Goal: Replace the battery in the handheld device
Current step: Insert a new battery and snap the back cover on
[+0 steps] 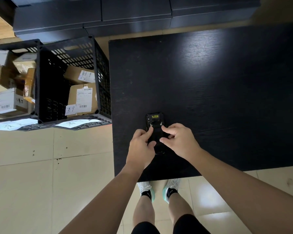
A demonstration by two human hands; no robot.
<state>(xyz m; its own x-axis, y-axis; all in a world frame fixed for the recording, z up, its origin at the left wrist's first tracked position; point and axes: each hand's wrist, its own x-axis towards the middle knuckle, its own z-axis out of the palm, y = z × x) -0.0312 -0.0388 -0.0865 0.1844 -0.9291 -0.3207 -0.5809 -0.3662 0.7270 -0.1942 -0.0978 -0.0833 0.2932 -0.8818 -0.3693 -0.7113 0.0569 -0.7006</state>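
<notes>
A black handheld device [155, 120] lies back-up on the dark table [210, 92], near its front left corner. A small yellow label sits at its far end, and two small metal latches show on its back. My left hand [140, 147] rests on the device's left side, forefinger tip at the left latch. My right hand [178, 139] rests on its right side, forefinger tip at the right latch and thumb on the back cover. The device's near half is mostly hidden under my fingers. No loose battery is in view.
Two black slatted crates [98, 78] with cardboard parcels stand on the floor left of the table. Paper labels lie on their near rims. Dark cabinets [135, 16] run along the far side. My legs and shoes [159, 190] are below the table's front edge, on tiled floor.
</notes>
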